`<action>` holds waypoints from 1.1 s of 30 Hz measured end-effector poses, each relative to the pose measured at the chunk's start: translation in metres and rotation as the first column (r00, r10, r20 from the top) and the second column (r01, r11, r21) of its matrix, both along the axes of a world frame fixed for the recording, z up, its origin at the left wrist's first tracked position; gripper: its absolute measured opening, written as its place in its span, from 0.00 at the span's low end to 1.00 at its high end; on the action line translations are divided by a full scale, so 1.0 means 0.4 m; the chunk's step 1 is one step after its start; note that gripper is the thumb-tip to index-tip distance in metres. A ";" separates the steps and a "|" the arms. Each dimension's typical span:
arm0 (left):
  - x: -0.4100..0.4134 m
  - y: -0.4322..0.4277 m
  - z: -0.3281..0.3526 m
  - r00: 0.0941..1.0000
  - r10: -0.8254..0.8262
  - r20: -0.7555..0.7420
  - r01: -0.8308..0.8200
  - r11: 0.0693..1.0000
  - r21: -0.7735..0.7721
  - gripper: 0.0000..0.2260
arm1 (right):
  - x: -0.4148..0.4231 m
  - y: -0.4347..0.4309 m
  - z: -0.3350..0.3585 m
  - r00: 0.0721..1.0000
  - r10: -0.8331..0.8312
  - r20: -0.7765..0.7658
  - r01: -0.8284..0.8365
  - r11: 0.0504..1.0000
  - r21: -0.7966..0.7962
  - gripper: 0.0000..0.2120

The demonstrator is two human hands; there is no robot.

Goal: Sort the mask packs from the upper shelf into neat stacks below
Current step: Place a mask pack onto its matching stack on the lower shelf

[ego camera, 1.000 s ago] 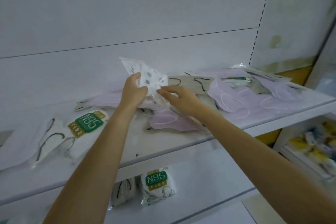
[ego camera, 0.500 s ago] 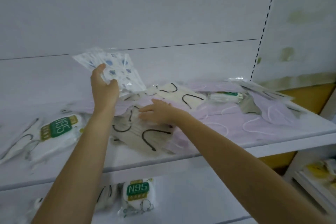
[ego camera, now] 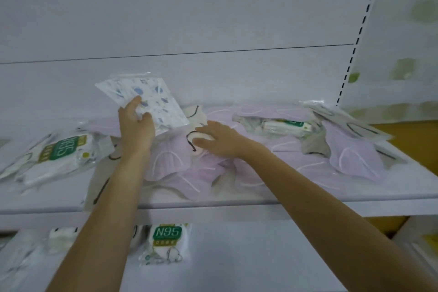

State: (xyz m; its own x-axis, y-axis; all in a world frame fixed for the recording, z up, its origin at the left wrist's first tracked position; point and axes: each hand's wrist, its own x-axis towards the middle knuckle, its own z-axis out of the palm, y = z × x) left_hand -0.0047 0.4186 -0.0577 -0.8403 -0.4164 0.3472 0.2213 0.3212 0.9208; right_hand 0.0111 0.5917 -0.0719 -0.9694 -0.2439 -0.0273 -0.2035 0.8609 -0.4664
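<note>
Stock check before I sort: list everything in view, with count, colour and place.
upper shelf: one, white, across the middle.
lower shelf: one, white, beneath it.
lilac mask packs: too many to count, lilac, heaped on the upper shelf.
beige mask packs: several, beige with black ear loops, mixed into the heap.
upper N95 pack: one, white with a green label, upper shelf, left.
lower N95 pack: one, white with a green label, lower shelf.
patterned mask pack: one, white with blue spots, held above the heap.
left hand: grips the patterned mask pack.
right hand: on the heap at a beige pack; grip unclear.
</note>
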 end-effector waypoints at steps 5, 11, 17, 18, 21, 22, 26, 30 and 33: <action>-0.006 0.030 -0.001 0.998 -0.039 0.041 0.040 0.999 -0.029 0.21 | 0.063 0.165 0.020 0.965 -0.241 -0.102 0.259 0.935 0.242 0.30; -0.027 0.080 0.010 0.991 -0.128 0.025 0.129 0.991 -0.045 0.21 | 0.082 0.452 0.042 0.790 -0.613 -0.016 0.603 0.771 0.203 0.39; -0.037 0.182 0.020 0.976 -0.215 0.014 0.216 0.976 -0.031 0.21 | 0.060 0.399 -0.044 0.830 -0.555 0.063 0.532 0.820 0.210 0.38; -0.037 0.201 0.021 0.973 -0.232 0.013 0.232 0.972 -0.029 0.21 | 0.056 0.360 -0.040 0.842 -0.538 0.049 0.519 0.830 0.203 0.38; -0.034 0.246 0.019 0.965 -0.263 0.011 0.264 0.963 -0.052 0.21 | 0.023 0.299 -0.048 0.893 -0.451 -0.003 0.448 0.888 0.103 0.35; -0.035 0.252 0.016 0.964 -0.266 0.011 0.266 0.962 -0.061 0.21 | 0.021 0.292 -0.045 0.912 -0.409 -0.018 0.410 0.911 0.049 0.32; -0.040 0.241 0.010 0.964 -0.265 0.004 0.265 0.964 -0.038 0.21 | 0.044 0.343 -0.028 0.948 -0.318 -0.001 0.317 0.947 -0.053 0.25; -0.020 0.230 0.006 0.974 -0.225 -0.009 0.225 0.974 0.002 0.22 | 0.069 0.461 -0.044 0.900 -0.435 0.040 0.434 0.901 0.022 0.24; 0.010 0.246 -0.003 0.975 -0.220 -0.013 0.220 0.975 0.002 0.21 | 0.090 0.501 -0.053 0.895 -0.446 0.022 0.442 0.891 0.100 0.22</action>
State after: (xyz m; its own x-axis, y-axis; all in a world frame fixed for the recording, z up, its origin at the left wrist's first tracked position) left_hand -0.0005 0.5170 -0.0588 -0.9070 -0.2228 0.3573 0.2977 0.2606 0.9184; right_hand 0.0471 0.7922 -0.0929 -0.9734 0.2171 -0.0732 0.2285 0.8955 -0.3819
